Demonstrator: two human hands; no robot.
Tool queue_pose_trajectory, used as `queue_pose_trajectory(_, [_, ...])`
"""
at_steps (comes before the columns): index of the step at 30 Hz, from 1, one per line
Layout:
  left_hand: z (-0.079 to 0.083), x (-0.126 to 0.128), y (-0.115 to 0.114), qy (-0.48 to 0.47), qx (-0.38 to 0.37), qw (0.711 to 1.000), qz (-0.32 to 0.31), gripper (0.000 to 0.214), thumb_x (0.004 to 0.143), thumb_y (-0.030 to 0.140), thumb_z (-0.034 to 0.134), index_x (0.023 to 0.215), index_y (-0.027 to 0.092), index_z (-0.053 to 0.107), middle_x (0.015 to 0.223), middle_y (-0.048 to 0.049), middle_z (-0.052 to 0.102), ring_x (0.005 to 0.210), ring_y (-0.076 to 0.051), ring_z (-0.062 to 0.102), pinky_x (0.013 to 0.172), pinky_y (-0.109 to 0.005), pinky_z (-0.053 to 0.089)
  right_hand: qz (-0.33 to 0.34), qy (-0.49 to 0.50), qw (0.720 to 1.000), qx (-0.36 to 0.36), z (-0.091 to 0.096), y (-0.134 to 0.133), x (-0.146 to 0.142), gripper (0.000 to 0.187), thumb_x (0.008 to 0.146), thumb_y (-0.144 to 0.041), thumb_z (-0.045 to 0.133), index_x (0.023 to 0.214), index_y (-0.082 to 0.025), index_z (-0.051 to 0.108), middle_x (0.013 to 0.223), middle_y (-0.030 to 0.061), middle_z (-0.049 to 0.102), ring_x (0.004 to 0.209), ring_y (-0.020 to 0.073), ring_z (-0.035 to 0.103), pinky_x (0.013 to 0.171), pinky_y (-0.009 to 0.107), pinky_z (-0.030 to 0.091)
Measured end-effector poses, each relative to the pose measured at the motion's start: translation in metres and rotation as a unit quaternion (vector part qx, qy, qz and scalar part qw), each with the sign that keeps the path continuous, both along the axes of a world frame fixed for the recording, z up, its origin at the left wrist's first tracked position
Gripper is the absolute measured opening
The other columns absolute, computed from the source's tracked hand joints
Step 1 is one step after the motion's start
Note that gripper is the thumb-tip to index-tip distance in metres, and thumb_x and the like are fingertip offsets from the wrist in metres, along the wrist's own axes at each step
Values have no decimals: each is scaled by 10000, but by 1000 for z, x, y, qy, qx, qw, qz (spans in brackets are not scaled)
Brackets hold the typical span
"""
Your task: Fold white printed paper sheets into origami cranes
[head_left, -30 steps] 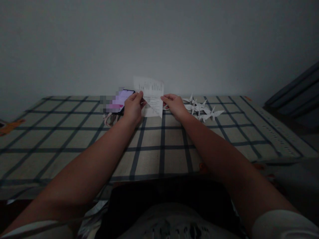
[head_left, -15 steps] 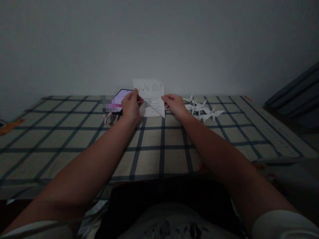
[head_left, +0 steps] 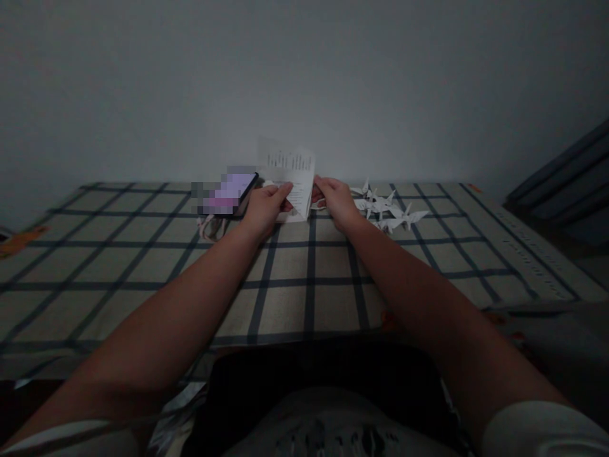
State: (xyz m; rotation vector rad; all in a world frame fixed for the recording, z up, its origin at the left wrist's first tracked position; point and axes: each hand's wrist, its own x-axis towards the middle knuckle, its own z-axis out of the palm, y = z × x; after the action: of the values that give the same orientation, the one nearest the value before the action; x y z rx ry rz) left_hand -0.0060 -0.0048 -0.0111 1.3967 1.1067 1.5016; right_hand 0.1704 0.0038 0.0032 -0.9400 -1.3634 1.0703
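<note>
A sheet of printed paper (head_left: 291, 166) stands raised over the far part of the table, with creases and a folded lower part. My left hand (head_left: 265, 206) pinches its lower left portion, thumb lying on the printed face. At the paper's right edge, my right hand (head_left: 337, 198) grips it between thumb and fingers. The fingers behind the paper are partly hidden. Just right of my right hand lie several white folded paper cranes (head_left: 380, 206). Left of my left hand, a phone (head_left: 233, 192) with a lit screen rests at a slant.
A checked cloth (head_left: 285, 298) covers the table, which meets a plain grey wall (head_left: 304, 76) at the back. A pale cord (head_left: 209, 228) lies by the phone. Something orange (head_left: 23, 241) shows at the left edge of the table.
My left hand has moved right and slightly down, onto the paper's lower part. The diagonal flap seen before is now folded in or covered. The paper's top leans a little higher.
</note>
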Motion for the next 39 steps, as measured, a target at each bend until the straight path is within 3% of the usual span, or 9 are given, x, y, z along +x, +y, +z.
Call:
queue_pose_trajectory(3, [0, -2, -2, 22, 16, 1000, 10, 448, 766, 543, 714, 580, 150, 607, 545, -15, 598, 486, -89, 510, 488, -215, 378, 24, -4, 1000, -6, 2, -3, 0, 347, 884, -512, 590, 832, -175, 652, 738, 27, 654, 625, 94, 589, 529, 214, 426])
queue_pose_trajectory(7, [3, 2, -6, 25, 7, 1000, 16, 435, 758, 532, 729, 603, 141, 615, 582, -33, 630, 513, -95, 541, 493, -210, 399, 39, -34, 998, 19, 4, -5, -1, 207, 858, -357, 652, 783, -164, 661, 671, -2, 629, 592, 85, 549, 541, 214, 420])
queue_pose_trajectory(13, [9, 8, -12, 2, -67, 994, -89, 418, 747, 549, 726, 712, 139, 650, 674, -45, 672, 580, -117, 610, 569, -228, 497, -1, -24, 999, 26, -1, 2, 0, 207, 860, -335, 634, 740, -166, 635, 631, -19, 608, 561, 82, 533, 546, 216, 420])
queue_pose_trajectory(19, [9, 6, -12, 43, -20, 998, -43, 418, 751, 511, 730, 602, 137, 617, 544, -6, 592, 477, -75, 508, 498, -197, 404, 25, -13, 999, 24, 1, -2, 0, 318, 863, -491, 613, 831, -177, 654, 690, -1, 631, 611, 90, 572, 542, 206, 432])
queue_pose_trajectory(22, [10, 5, -12, 26, -24, 998, -49, 412, 739, 513, 745, 623, 135, 627, 576, -10, 611, 498, -78, 529, 526, -203, 436, 51, -35, 998, 26, 2, -4, -1, 292, 837, -453, 657, 785, -165, 648, 646, -14, 606, 577, 84, 542, 527, 206, 418])
queue_pose_trajectory(28, [10, 9, -15, -14, -67, 989, -131, 418, 717, 544, 760, 718, 136, 669, 689, -36, 659, 621, -123, 619, 616, -243, 518, 17, -32, 999, 37, 0, -1, 0, 267, 844, -405, 650, 738, -161, 633, 626, -24, 588, 548, 74, 513, 525, 210, 408])
queue_pose_trajectory(33, [12, 8, -16, 43, -24, 997, -61, 387, 742, 499, 746, 638, 140, 649, 607, -29, 630, 533, -102, 561, 563, -225, 469, 25, -51, 998, 31, 1, -4, 1, 336, 868, -483, 610, 754, -170, 653, 655, -4, 617, 598, 85, 549, 552, 208, 435])
queue_pose_trajectory(36, [15, 8, -19, 57, -20, 998, -18, 333, 750, 435, 737, 618, 146, 640, 581, -21, 626, 500, -103, 540, 523, -224, 445, 49, -60, 997, 11, 5, -9, -1, 226, 841, -386, 664, 830, -161, 681, 694, -6, 644, 608, 81, 557, 559, 204, 438])
queue_pose_trajectory(39, [15, 8, -19, 69, -20, 997, 16, 315, 749, 390, 730, 580, 151, 615, 556, -16, 612, 487, -104, 528, 502, -223, 437, 37, -57, 998, 2, 8, -11, -3, 146, 828, -287, 675, 772, -154, 652, 647, -20, 620, 583, 74, 544, 559, 203, 430])
